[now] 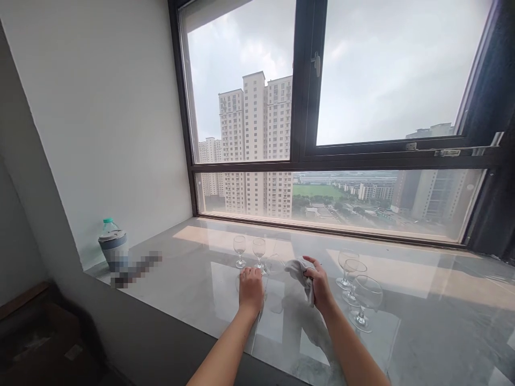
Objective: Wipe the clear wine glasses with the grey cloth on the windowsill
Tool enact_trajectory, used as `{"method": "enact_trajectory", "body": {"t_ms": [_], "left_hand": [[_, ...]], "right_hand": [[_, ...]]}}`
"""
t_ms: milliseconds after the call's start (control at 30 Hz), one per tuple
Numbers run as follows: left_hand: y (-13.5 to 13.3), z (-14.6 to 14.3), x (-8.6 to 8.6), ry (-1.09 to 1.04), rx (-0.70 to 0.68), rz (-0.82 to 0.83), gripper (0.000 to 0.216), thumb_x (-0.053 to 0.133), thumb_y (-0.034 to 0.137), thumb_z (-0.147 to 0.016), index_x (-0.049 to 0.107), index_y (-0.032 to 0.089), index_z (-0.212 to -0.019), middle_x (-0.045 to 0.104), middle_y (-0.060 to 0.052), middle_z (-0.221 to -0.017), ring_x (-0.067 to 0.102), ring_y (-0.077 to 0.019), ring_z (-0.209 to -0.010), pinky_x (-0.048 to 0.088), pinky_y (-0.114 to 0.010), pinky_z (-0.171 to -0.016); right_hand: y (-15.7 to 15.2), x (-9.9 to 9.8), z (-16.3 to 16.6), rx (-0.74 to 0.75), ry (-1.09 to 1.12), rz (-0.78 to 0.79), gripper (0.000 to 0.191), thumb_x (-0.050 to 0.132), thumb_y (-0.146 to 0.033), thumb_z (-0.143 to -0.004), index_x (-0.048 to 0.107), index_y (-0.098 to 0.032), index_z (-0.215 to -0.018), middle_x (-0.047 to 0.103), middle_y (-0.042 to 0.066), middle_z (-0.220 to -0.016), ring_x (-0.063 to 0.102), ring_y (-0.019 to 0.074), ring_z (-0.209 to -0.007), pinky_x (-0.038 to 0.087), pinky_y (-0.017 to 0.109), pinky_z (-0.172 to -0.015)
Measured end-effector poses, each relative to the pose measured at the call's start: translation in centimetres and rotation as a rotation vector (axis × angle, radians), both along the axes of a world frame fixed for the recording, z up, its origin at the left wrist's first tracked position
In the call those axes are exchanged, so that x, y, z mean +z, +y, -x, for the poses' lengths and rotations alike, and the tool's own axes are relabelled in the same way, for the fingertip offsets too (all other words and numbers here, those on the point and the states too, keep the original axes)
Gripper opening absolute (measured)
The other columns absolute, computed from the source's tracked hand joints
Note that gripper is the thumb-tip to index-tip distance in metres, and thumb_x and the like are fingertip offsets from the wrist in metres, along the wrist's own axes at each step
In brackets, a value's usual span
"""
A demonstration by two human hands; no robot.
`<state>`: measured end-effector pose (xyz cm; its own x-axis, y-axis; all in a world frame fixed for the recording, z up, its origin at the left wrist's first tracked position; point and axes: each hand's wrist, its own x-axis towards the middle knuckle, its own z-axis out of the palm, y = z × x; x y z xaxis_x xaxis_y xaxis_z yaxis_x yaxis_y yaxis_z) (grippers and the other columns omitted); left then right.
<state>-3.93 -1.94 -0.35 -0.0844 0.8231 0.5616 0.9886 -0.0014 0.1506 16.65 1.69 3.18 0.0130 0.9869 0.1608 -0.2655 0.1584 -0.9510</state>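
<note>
Holding glass | bowl beyond left hand grip | right hand clutches cloth

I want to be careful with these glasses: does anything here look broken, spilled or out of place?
Nothing stands out. Two small glasses and three larger glasses stand upright on the sill. One tipped glass leans only because the left hand holds it and the right hand presses a cloth to it. No spill or crack shows.

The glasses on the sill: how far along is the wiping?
Perhaps done: two small glasses upright beyond the left hand. In hand: it holds a tipped glass; the right hand holds the cloth against it. Perhaps left: three larger glasses on the right.
</note>
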Motion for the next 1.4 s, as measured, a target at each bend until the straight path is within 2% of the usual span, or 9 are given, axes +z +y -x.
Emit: {"method": "enact_trajectory", "body": {"t_ms": [133, 233, 400, 567, 833, 1033, 1133, 1233, 1400], "left_hand": [[-0.3, 0.0, 0.2, -0.011, -0.038, 0.009, 0.030, 0.040, 0.003, -0.087, 0.063, 0.019, -0.095, 0.063, -0.007, -0.097, 0.053, -0.0219, -0.099, 0.039, -0.035, -0.091], [-0.5, 0.0, 0.5, -0.006, -0.045, 0.032, 0.033, 0.039, 0.000, -0.085, 0.064, 0.020, -0.094, 0.063, -0.007, -0.098, 0.053, -0.0225, -0.101, 0.039, -0.035, -0.090], [-0.5, -0.1, 0.5, 0.002, -0.053, 0.045, 0.036, 0.039, 0.001, -0.084, 0.064, 0.020, -0.101, 0.063, -0.008, -0.101, 0.052, -0.0236, -0.105, 0.039, -0.037, -0.094], [-0.5, -0.1, 0.5, -0.002, -0.050, 0.055, 0.034, 0.039, 0.002, -0.085, 0.064, 0.020, -0.098, 0.063, -0.008, -0.100, 0.052, -0.0238, -0.104, 0.039, -0.037, -0.093], [-0.4, -0.1, 0.5, -0.022, -0.088, 0.040, 0.030, 0.042, 0.003, -0.085, 0.065, 0.021, -0.095, 0.064, -0.008, -0.098, 0.053, -0.0238, -0.102, 0.040, -0.036, -0.089], [-0.6, -0.2, 0.8, -0.091, -0.184, 0.055, 0.031, 0.041, 0.005, -0.087, 0.066, 0.021, -0.094, 0.065, -0.007, -0.098, 0.052, -0.0230, -0.103, 0.038, -0.036, -0.091], [-0.4, -0.1, 0.7, -0.089, -0.249, 0.072, 0.029, 0.042, 0.007, -0.088, 0.067, 0.021, -0.095, 0.066, -0.007, -0.097, 0.052, -0.0235, -0.103, 0.038, -0.037, -0.090], [-0.2, 0.1, 0.5, -0.080, -0.303, 0.065, 0.028, 0.043, 0.010, -0.089, 0.067, 0.022, -0.097, 0.066, -0.006, -0.094, 0.052, -0.0236, -0.101, 0.039, -0.038, -0.087], [-0.1, 0.1, 0.3, -0.075, -0.295, 0.034, 0.028, 0.043, 0.010, -0.090, 0.067, 0.022, -0.097, 0.066, -0.006, -0.095, 0.052, -0.0234, -0.101, 0.039, -0.038, -0.087]], "right_hand": [[-0.2, 0.2, 0.1, 0.005, -0.082, -0.041, 0.057, 0.053, -0.026, -0.061, 0.051, -0.019, -0.117, 0.060, 0.001, -0.072, 0.059, 0.0198, -0.064, 0.042, 0.031, -0.059], [0.0, 0.0, 0.2, -0.072, -0.222, -0.133, 0.059, 0.052, -0.026, -0.063, 0.050, -0.021, -0.122, 0.062, 0.006, -0.094, 0.063, 0.0235, -0.082, 0.048, 0.035, -0.068], [0.4, -0.4, 0.0, -0.157, -0.293, -0.223, 0.066, 0.050, -0.025, -0.065, 0.045, -0.025, -0.131, 0.053, 0.008, -0.132, 0.058, 0.0253, -0.106, 0.048, 0.038, -0.082], [0.4, -0.4, 0.3, -0.016, -0.222, -0.196, 0.060, 0.051, -0.023, -0.067, 0.051, -0.022, -0.127, 0.065, 0.005, -0.099, 0.061, 0.0208, -0.080, 0.046, 0.032, -0.067], [0.3, -0.3, -0.1, 0.035, 0.067, -0.021, 0.059, 0.057, -0.030, -0.069, 0.052, -0.021, -0.128, 0.055, -0.004, -0.063, 0.048, 0.0135, -0.051, 0.033, 0.024, -0.049], [1.1, -1.0, 0.2, 0.011, -0.023, -0.013, 0.060, 0.057, -0.027, -0.066, 0.050, -0.020, -0.125, 0.062, 0.000, -0.077, 0.057, 0.0170, -0.064, 0.042, 0.026, -0.056], [1.6, -1.7, 0.5, -0.151, -0.185, -0.094, 0.070, 0.060, -0.025, -0.061, 0.043, -0.021, -0.129, 0.062, 0.004, -0.098, 0.061, 0.0209, -0.081, 0.048, 0.030, -0.066], [1.6, -1.9, 0.5, -0.329, -0.321, -0.163, 0.073, 0.062, -0.027, -0.060, 0.041, -0.022, -0.129, 0.058, 0.004, -0.098, 0.060, 0.0236, -0.091, 0.049, 0.032, -0.073], [1.0, -1.5, 0.8, -0.186, -0.391, -0.248, 0.063, 0.057, -0.025, -0.063, 0.045, -0.021, -0.125, 0.059, 0.001, -0.088, 0.061, 0.0216, -0.087, 0.048, 0.032, -0.074]]}}
